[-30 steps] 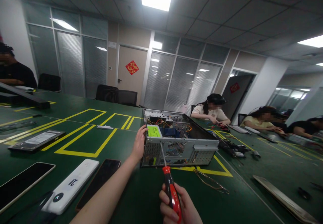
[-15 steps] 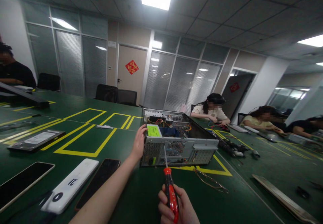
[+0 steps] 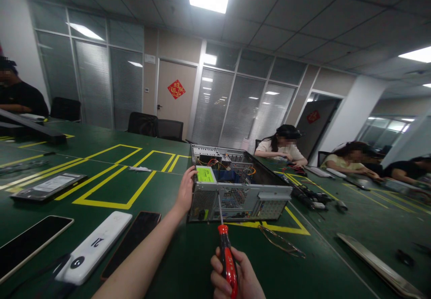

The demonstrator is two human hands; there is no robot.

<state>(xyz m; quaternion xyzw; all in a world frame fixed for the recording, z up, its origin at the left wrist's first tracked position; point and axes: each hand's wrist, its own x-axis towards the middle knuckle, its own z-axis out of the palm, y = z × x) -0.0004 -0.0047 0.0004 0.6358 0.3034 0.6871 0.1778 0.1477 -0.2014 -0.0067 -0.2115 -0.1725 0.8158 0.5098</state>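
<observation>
- Wrapping its fingers round the red-and-black screwdriver [image 3: 227, 254], the right hand [image 3: 247, 274] sits at six o'clock in the head view, below the computer case [image 3: 252, 191].
- The screwdriver's shaft points to twelve, its tip meeting the case's rear panel by sight; whether it sits in a screw cannot be told.
- The case lies topless near mid-view on the green table [image 3: 183, 258], wires and boards showing inside.
- At the case's nine o'clock, the left hand [image 3: 185, 193] lies against its side, fingertips at the upper edge beside a bright green label [image 3: 204, 174]; its thumb is hidden, so I cannot tell whether it pinches.
- Around the case: a thin wire loop [image 3: 281, 243] near, at five; black cables [image 3: 313, 195] just beside, at three; a dark phone [image 3: 133, 240] and a white device [image 3: 97, 245] marked "21" at eight; a hard drive [image 3: 50, 186] well apart, at nine.
- A co-worker in pale sleeves [image 3: 298, 155] leans over the table at two.
</observation>
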